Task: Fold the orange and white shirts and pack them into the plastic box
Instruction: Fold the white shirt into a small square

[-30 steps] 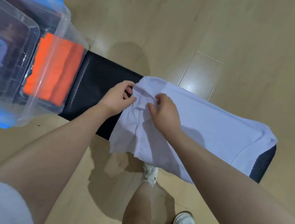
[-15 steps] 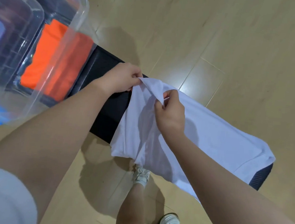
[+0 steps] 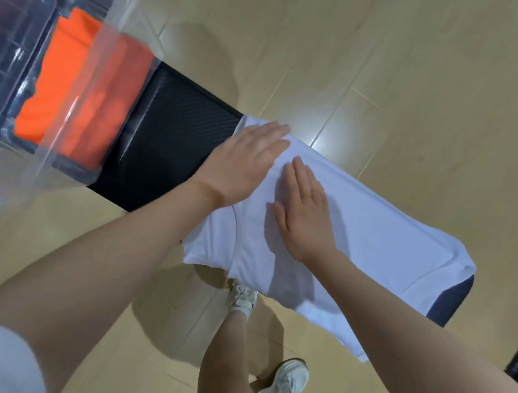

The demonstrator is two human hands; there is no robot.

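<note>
1. The clear plastic box [image 3: 82,93] is cut off by the top and left borders; its walls blur what lies inside, though the folded orange shirt [image 3: 73,86] shows through plainly. A blue part at the left border is too blurred to make out.
2. The white shirt [image 3: 374,225] covers most of the right half of the black tabletop [image 3: 168,144] and droops over its near edge, hiding that edge; only the right-end corner of the tabletop peeks out beneath it.
3. Left hand [image 3: 242,160] — fingers straight and together, grasping nothing, palm down flat on the shirt's left end near the far edge. The hand looks motion-blurred.
4. Right hand [image 3: 306,210] — fingers likewise extended and released, palm pressed flat on the shirt just beside the left hand; a thin ring [image 3: 307,196] sits on one finger.
5. Both forearms reach in from the bottom, bare, converging toward the shirt.
6. Below the tabletop, on the wood floor [image 3: 419,69], two white sneakers show, the nearer one [image 3: 281,389] partly hidden behind a leg.
</note>
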